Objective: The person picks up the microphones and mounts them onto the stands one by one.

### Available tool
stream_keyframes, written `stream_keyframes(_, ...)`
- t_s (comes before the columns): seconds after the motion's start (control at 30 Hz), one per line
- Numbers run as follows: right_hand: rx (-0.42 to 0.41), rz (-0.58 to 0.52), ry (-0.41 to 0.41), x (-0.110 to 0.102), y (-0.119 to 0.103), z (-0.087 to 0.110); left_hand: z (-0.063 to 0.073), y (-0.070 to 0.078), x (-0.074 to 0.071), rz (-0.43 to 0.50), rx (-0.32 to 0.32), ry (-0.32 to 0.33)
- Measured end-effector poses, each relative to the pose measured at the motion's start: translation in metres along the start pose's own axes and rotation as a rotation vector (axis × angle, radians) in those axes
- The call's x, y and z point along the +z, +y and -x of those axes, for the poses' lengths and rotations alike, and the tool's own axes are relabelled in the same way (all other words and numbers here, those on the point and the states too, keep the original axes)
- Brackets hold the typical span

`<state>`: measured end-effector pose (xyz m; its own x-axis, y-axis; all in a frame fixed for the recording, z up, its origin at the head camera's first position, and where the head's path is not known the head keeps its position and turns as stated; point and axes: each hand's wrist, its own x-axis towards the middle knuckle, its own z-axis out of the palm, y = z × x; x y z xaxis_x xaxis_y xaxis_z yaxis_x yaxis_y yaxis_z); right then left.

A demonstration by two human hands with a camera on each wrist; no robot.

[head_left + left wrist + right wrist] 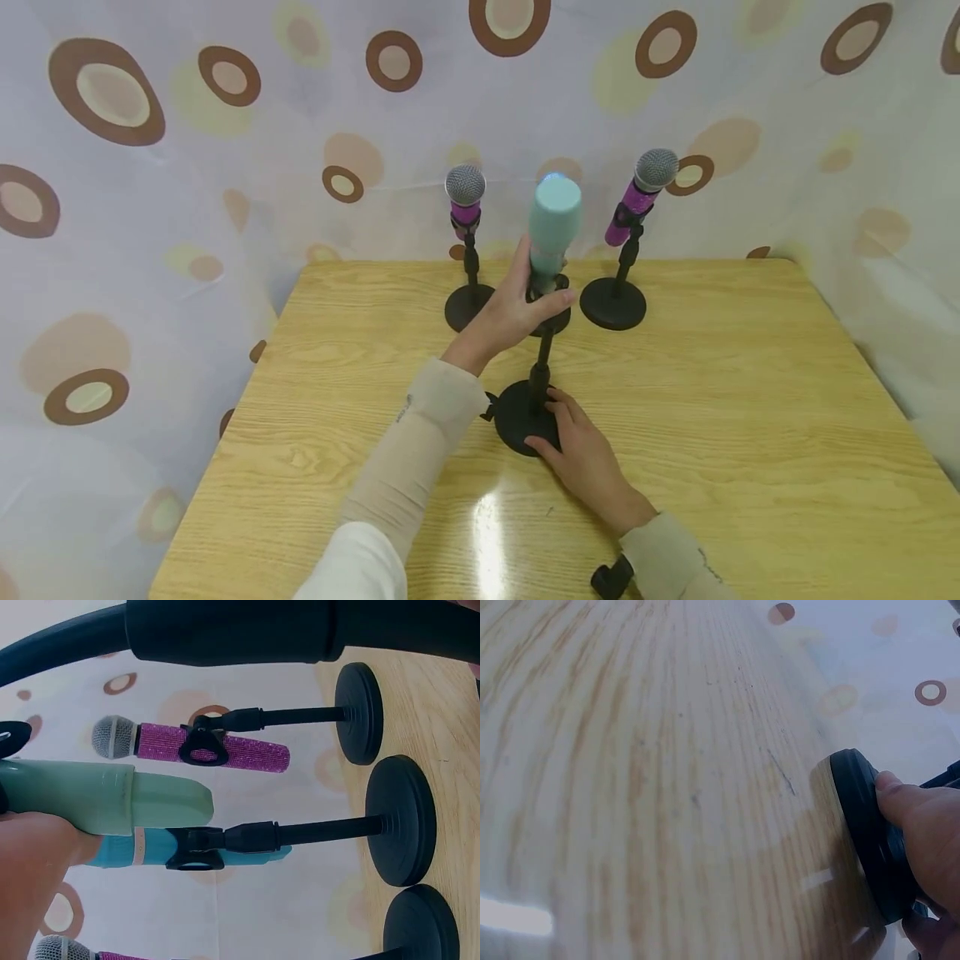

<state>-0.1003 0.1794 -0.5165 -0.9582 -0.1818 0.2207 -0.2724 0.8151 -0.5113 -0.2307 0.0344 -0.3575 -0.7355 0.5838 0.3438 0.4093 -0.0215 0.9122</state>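
My left hand (510,312) grips a mint-green microphone (555,215) near the top of the front black microphone stand (517,417). In the left wrist view, the lower end of this green microphone (172,801) sticks out past the fingers; whether it sits in the stand's clip cannot be told. My right hand (588,462) holds the round base of that stand at its right side. In the right wrist view, the thumb lies on the edge of the base (866,832), with other fingers partly hidden.
Behind stand a left purple microphone (465,200) and a right purple microphone (637,200), each on a black stand. Between them is a blue microphone (154,851), mostly hidden in the head view. A small black part (489,407) shows beside the front base on the wooden table (750,433).
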Motion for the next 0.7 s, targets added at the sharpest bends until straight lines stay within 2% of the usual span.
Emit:
stream_keyframes(0.13,-0.002,-0.012,0.005,0.000,-0.002,-0.001,0.003,-0.001,-0.004,-0.012,0.015,0.009)
stream_keyframes(0.23,0.012,-0.013,-0.004,0.000,-0.002,-0.002,0.005,-0.001,-0.010,-0.043,0.034,-0.008)
stream_keyframes(0.33,0.024,-0.014,-0.019,0.000,-0.002,-0.002,0.006,0.000,-0.019,-0.060,0.056,-0.067)
stream_keyframes(0.5,0.045,-0.022,-0.035,-0.001,-0.002,-0.001,0.006,0.002,-0.033,-0.069,0.129,-0.193)
stream_keyframes(0.6,0.052,-0.019,-0.036,-0.001,-0.002,-0.001,0.004,0.006,-0.036,-0.098,0.148,-0.226)
stream_keyframes(0.7,0.059,-0.021,-0.040,0.000,-0.002,-0.001,0.003,0.008,-0.035,-0.134,0.164,-0.230)
